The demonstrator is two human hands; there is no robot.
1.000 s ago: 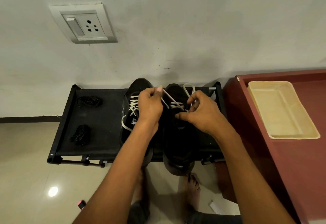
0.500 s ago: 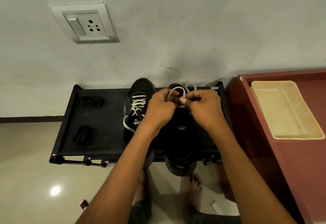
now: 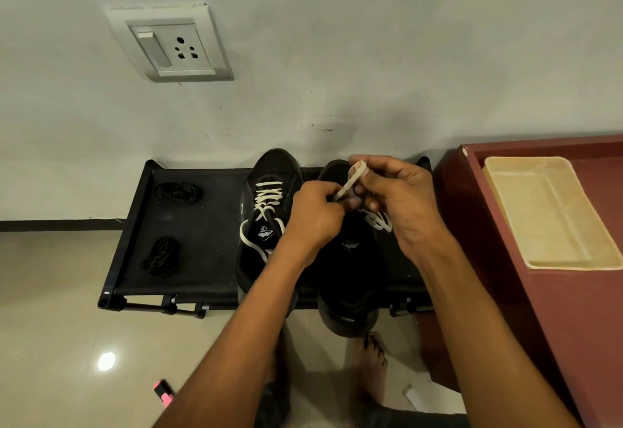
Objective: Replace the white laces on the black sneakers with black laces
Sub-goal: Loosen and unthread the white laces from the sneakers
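Two black sneakers stand side by side on a black rack [image 3: 202, 259]. The left sneaker [image 3: 266, 225] still carries its white lace through the eyelets, with loose ends hanging off its side. Over the right sneaker [image 3: 350, 276] both hands work the other white lace [image 3: 350, 183]. My right hand [image 3: 401, 198] holds a loop of it up between thumb and fingers. My left hand [image 3: 315, 215] pinches the same lace lower down, close to the shoe's tongue. More of the lace lies bunched beside the right wrist. Two coiled black laces [image 3: 177, 191] [image 3: 160, 255] lie on the rack's left part.
A dark red cabinet [image 3: 539, 326] stands right of the rack, with a cream tray [image 3: 546, 212] on top. A wall with a socket plate [image 3: 168, 45] rises directly behind the rack. Bare feet [image 3: 371, 360] rest on the tiled floor below, near a small pink object [image 3: 163, 390].
The hands met over the right sneaker, then my right hand lifted a loop of white lace up and right while my left hand stayed low. More lace now lies outside the shoe.
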